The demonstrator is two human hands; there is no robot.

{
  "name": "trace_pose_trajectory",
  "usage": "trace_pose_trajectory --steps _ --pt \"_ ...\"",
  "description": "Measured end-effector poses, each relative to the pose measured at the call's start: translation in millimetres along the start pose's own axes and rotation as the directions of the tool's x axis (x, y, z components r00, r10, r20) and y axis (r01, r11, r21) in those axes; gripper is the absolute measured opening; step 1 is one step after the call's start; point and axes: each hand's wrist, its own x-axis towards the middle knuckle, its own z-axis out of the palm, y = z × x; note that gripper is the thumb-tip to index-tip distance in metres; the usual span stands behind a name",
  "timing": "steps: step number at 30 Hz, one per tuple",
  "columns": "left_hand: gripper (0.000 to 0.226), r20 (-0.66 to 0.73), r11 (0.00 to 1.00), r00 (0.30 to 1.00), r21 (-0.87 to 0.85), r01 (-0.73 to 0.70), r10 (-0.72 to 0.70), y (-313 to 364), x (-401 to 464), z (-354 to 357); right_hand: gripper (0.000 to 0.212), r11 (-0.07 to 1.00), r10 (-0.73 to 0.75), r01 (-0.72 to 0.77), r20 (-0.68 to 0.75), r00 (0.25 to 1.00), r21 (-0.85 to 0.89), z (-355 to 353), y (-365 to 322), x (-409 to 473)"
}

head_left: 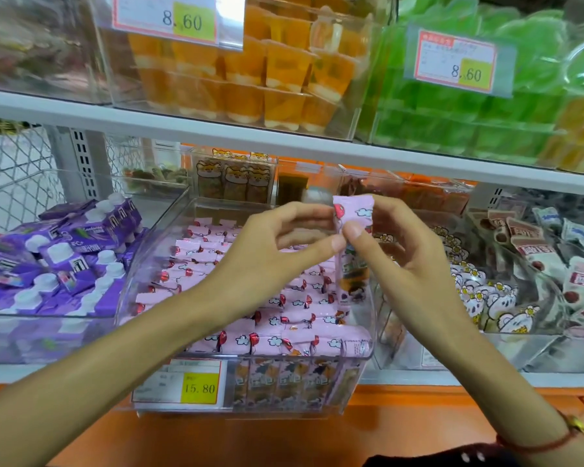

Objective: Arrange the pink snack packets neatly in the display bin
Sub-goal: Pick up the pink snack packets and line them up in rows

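The left hand (284, 230) pinches the left edge of 1 pink packet (353, 210), and the right hand (395, 244) pinches its front and right edge, so both hold it upright above the display bin (368, 318). It looks light, soft and a little slippery; I judge the sealed ends the best hold. Below the grip, rows of pink packets (284, 315) lie, too many to count.

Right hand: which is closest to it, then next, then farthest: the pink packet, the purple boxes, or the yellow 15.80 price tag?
From the right hand, in the head view:
1. Pink packet, pinched upright in its fingers, with the left hand pinching it too.
2. Yellow 15.80 price tag, lower left on the front of the display bin.
3. Purple boxes, far left in the neighbouring bin.
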Motion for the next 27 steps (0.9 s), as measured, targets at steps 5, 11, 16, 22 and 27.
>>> trace_pose_trajectory --steps 5,11,16,22,27 --pt "0.043 0.129 0.918 0.979 0.386 0.094 -0.155 -18 -7 -8 0.021 0.986 0.135 -0.108 -0.228 0.964 0.129 -10 6 2" --pt "0.040 0.297 0.682 0.929 0.728 -0.070 -0.222 -33 -17 -11 0.024 0.975 0.154 -0.177 -0.164 0.974 -0.134 -21 13 -6" --pt "0.022 0.304 0.700 0.916 0.713 -0.037 -0.261 -32 -13 -11 0.030 0.906 0.034 0.014 0.105 0.994 -0.423 -19 7 -15" --pt "0.013 0.199 0.655 0.954 0.755 -0.002 -0.226 -31 -13 -6 0.045 0.796 0.043 0.120 0.253 0.966 -0.594 -37 -14 -11" --pt "0.005 0.169 0.676 0.960 0.737 0.027 -0.222 -31 -13 -6 0.032 0.658 0.167 0.227 0.433 0.886 -0.718 -34 -6 -10"
